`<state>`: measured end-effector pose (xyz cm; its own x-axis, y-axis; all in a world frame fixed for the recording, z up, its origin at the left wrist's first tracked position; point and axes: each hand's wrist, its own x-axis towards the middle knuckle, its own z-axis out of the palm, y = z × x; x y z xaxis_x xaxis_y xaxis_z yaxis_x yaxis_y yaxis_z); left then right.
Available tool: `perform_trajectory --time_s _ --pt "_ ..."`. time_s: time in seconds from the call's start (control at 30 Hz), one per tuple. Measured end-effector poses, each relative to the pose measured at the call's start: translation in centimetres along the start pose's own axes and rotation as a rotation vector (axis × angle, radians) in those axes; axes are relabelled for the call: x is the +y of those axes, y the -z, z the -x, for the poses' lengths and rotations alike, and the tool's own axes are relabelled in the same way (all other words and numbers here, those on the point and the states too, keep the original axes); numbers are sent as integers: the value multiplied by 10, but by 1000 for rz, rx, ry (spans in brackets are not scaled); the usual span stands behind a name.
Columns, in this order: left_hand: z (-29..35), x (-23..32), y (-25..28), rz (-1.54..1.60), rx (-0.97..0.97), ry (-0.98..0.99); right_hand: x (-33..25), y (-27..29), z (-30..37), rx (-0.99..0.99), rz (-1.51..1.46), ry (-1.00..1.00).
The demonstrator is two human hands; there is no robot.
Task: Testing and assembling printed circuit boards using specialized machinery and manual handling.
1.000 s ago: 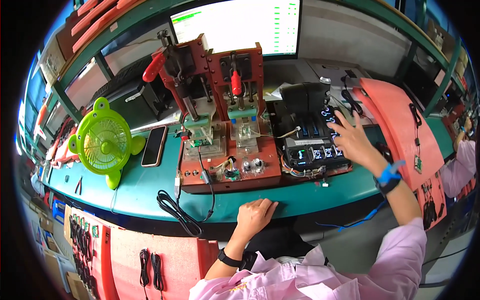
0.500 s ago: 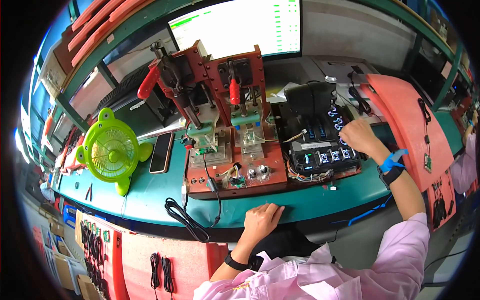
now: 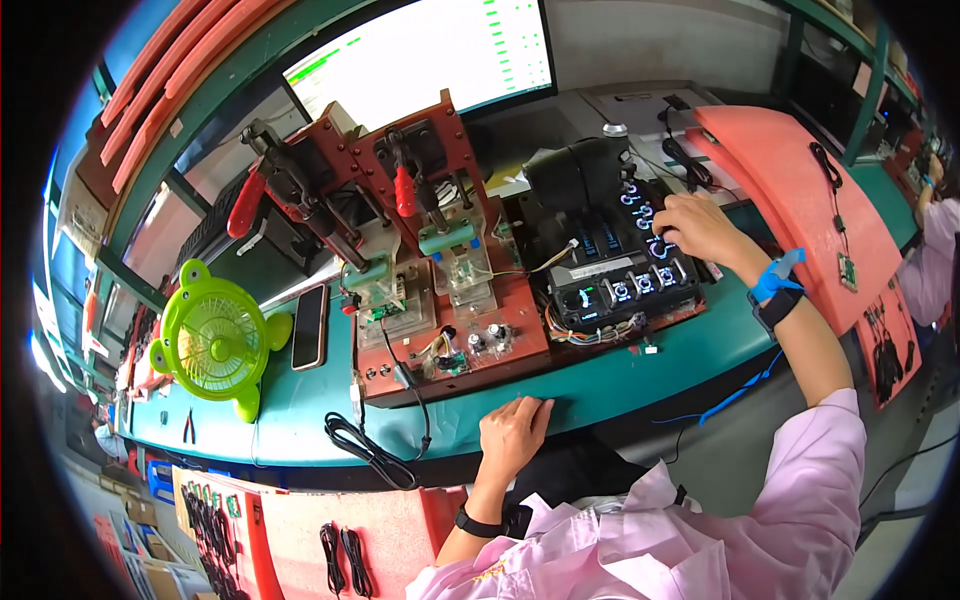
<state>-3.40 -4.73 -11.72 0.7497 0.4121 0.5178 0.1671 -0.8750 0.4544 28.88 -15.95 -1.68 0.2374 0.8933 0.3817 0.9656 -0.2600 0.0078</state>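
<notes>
At the right, my right hand [image 3: 700, 228] is over the right edge of a black control panel [image 3: 610, 268]. Its fingers are bent, with the fingertips beside a lit round knob [image 3: 656, 247]; whether they grip anything is hidden. My left hand [image 3: 514, 432] rests loosely curled at the front edge of the green bench [image 3: 465, 400], with nothing visible in it. Between the hands and the monitor stands a red test fixture [image 3: 450, 355] with two red-handled toggle clamps [image 3: 403, 190]. Circuit boards sit under the clamps, and a thin wire bundle [image 3: 555, 258] reaches the panel.
A green frog-shaped fan [image 3: 212, 345] and a phone [image 3: 309, 328] stand left of the fixture. A coiled black cable [image 3: 368, 450] hangs over the front edge. Pink foam sheets [image 3: 790, 200] lie at the right. A lit monitor [image 3: 420, 55] stands behind.
The whole view has shifted and tilted. Relative to the panel, my right hand has moved slightly away and to the right, uncovering a lit knob. My left hand stays by the bench edge.
</notes>
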Motion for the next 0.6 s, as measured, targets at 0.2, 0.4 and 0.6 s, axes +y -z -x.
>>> perform_trajectory --time_s 0.2,0.4,0.6 --pt "2 3 1 4 -7 21 -4 -19 -18 -73 212 -198" --pt "3 3 0 10 -8 21 3 -7 -27 -224 -10 -497" --pt "-1 2 -2 22 3 -11 9 -17 -16 -178 42 -372"
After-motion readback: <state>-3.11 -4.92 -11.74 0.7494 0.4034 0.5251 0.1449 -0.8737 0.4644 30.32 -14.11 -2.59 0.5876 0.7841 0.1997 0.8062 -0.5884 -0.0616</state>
